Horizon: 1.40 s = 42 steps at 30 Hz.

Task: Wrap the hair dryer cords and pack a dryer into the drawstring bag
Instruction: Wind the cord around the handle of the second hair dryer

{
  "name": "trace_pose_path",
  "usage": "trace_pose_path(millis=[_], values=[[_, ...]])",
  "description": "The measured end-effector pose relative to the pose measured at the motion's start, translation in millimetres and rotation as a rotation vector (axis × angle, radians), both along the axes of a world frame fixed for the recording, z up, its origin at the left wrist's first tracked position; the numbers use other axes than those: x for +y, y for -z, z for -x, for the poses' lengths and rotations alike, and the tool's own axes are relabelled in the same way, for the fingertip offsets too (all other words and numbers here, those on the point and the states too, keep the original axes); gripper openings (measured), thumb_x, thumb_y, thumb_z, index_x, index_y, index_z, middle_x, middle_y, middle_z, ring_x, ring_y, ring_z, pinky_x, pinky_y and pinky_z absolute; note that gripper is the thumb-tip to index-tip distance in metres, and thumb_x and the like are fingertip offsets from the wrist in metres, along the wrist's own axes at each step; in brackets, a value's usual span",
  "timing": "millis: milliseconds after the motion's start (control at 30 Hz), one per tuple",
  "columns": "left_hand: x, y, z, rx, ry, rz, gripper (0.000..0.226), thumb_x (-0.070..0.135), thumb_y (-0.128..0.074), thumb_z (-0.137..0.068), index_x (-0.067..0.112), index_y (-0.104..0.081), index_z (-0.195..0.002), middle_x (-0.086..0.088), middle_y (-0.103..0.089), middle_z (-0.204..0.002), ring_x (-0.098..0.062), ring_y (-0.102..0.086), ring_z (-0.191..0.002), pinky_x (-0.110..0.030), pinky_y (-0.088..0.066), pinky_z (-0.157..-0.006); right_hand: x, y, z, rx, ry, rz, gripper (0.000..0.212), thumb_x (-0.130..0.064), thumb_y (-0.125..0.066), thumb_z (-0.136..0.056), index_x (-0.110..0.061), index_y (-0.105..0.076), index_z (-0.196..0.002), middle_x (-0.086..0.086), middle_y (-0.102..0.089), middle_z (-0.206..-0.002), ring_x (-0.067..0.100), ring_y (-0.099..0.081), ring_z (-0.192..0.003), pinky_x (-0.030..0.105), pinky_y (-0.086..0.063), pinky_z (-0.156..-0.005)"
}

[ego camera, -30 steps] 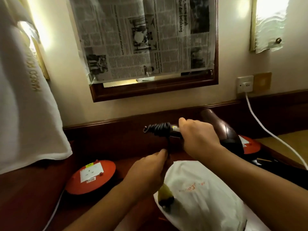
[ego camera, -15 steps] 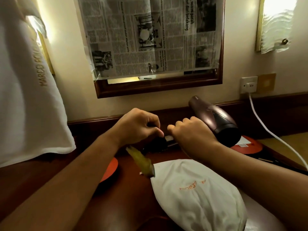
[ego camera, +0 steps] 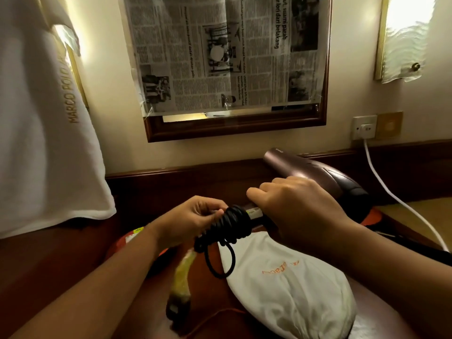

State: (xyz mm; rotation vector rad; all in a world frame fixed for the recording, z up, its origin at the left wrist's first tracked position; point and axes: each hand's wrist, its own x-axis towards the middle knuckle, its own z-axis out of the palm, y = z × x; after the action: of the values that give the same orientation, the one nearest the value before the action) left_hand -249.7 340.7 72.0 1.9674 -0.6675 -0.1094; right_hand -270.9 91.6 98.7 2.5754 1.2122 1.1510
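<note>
gripping the hair dryer (ego camera: 315, 173) handle, right hand (ego camera: 302, 216) sits above the drawstring bag (ego camera: 293, 292); left hand (ego camera: 190, 220) pinches the coiled cord (ego camera: 234, 225) at the bag's edge.

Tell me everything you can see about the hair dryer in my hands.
The hair dryer has a glossy brownish-mauve barrel, plastic by its look, darkening to black at the rear. It is held above the desk, nozzle tilted up toward the wall. The right hand grips its handle, which points left and shows a small pale label. The black cord is coiled thickly round the handle's end, where the left hand pinches it; one loose loop hangs down by the white bag.
</note>
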Motion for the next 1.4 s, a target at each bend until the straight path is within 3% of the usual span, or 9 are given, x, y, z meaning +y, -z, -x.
trace_pose_path(millis=[133, 267, 400, 567, 767, 1200, 1300, 1367, 1400], values=[[-22, 25, 17, 0.073, -0.094, 0.105, 0.026, 0.032, -0.05, -0.103, 0.016, -0.07, -0.096, -0.005, -0.058, -0.073, -0.023, -0.054, -0.067, -0.042, -0.053, -0.071, 6, -20, 9, 0.062, 0.01, -0.105, 0.021, -0.04, -0.064, -0.089, -0.028, -0.051, -0.099, -0.01, -0.059, -0.078, 0.01, -0.051, -0.062, 0.026, -0.039, -0.052], [-48, 32, 32, 0.185, -0.132, -0.002, 0.044, 0.055, -0.042, -0.097, 0.019, -0.063, -0.11, -0.002, -0.047, -0.068, -0.014, -0.047, -0.052, -0.033, -0.048, -0.055, 14, -22, 2, 0.074, 0.119, -0.168, 0.024, -0.029, -0.065, -0.09, -0.022, -0.052, -0.108, -0.006, -0.06, -0.084, 0.014, -0.053, -0.067, 0.023, -0.036, -0.053], [-60, 21, 46, -0.172, -0.301, -0.495, 0.019, 0.041, -0.044, -0.105, 0.025, -0.054, -0.107, 0.002, -0.063, -0.095, -0.012, -0.06, -0.076, -0.031, -0.053, -0.072, 25, -13, -13, 0.126, 0.256, -0.149, 0.027, -0.021, -0.066, -0.089, -0.019, -0.052, -0.111, 0.0, -0.065, -0.09, 0.02, -0.063, -0.076, 0.031, -0.047, -0.061], [-50, -12, 63, -0.533, -0.409, -0.78, 0.02, 0.047, -0.049, -0.102, 0.029, -0.058, -0.104, 0.008, -0.066, -0.092, -0.007, -0.061, -0.075, -0.025, -0.05, -0.065, 37, 0, -25, 0.129, 0.342, -0.043, 0.025, -0.017, -0.065, -0.09, -0.015, -0.052, -0.112, 0.004, -0.066, -0.097, 0.025, -0.065, -0.084, 0.033, -0.04, -0.06], [-24, -51, 42, -0.94, -0.41, -0.744, 0.012, 0.036, -0.069, -0.092, 0.026, -0.076, -0.095, 0.011, -0.068, -0.082, -0.007, -0.062, -0.069, -0.023, -0.049, -0.055, 53, 10, -14, 0.108, 0.283, 0.12, 0.017, -0.014, -0.051, -0.1, -0.01, -0.052, -0.117, 0.008, -0.063, -0.101, 0.026, -0.063, -0.09, 0.033, -0.038, -0.066], [7, 0, 24, -0.084, -0.208, 0.18, 0.024, 0.015, -0.056, -0.098, 0.006, -0.075, -0.11, -0.014, -0.075, -0.102, -0.026, -0.073, -0.095, -0.035, -0.06, -0.081, 37, 2, 20, 0.087, 0.059, 0.059, 0.02, -0.023, -0.056, -0.095, -0.021, -0.052, -0.114, -0.001, -0.063, -0.092, 0.017, -0.057, -0.076, 0.031, -0.046, -0.065], [-5, 17, 35, -0.184, -0.329, -0.139, 0.026, 0.001, -0.045, -0.103, 0.011, -0.068, -0.105, -0.005, -0.071, -0.086, -0.004, -0.07, -0.076, -0.017, -0.055, -0.067, 36, -4, 26, 0.161, 0.054, 0.006, 0.022, -0.028, -0.058, -0.093, -0.024, -0.05, -0.113, -0.004, -0.059, -0.089, 0.015, -0.057, -0.076, 0.03, -0.049, -0.065], [-18, 32, 40, -0.252, -0.398, -0.55, 0.03, 0.019, -0.035, -0.109, 0.026, -0.064, -0.114, -0.009, -0.067, -0.095, -0.006, -0.065, -0.082, -0.027, -0.054, -0.076, 35, -8, 26, 0.205, 0.057, -0.069, 0.02, -0.034, -0.06, -0.092, -0.025, -0.05, -0.108, -0.008, -0.058, -0.085, 0.015, -0.057, -0.072, 0.03, -0.049, -0.061], [-23, 38, 40, -0.207, -0.39, -0.515, 0.034, 0.038, -0.029, -0.108, 0.035, -0.062, -0.118, -0.012, -0.066, -0.098, -0.016, -0.063, -0.084, -0.04, -0.053, -0.081, 34, -11, 25, 0.235, 0.056, -0.123, 0.02, -0.036, -0.061, -0.092, -0.026, -0.051, -0.106, -0.008, -0.059, -0.086, 0.015, -0.058, -0.071, 0.03, -0.05, -0.059]])
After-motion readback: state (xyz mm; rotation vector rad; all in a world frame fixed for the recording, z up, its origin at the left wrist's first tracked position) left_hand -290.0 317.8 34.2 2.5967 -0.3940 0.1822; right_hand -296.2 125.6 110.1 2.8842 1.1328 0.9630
